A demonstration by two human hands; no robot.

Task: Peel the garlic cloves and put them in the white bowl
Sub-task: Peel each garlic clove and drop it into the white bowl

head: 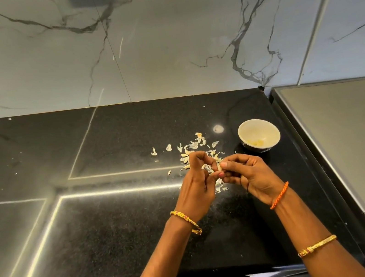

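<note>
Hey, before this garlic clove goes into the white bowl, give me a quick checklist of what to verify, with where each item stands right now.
1. Small pale garlic clove held: ok, pinched between the fingertips of the left hand and right hand.
2. Clove fully peeled: cannot tell, the fingers cover most of it.
3. Round white bowl upright and open: ok.
4. Bowl close by: ok, just beyond the right hand on the black stone countertop.
5. Path to bowl clear: ok, only loose papery garlic skins lie nearby.
6. Skins kept out of the bowl: cannot tell, yellowish bits sit inside.
</note>
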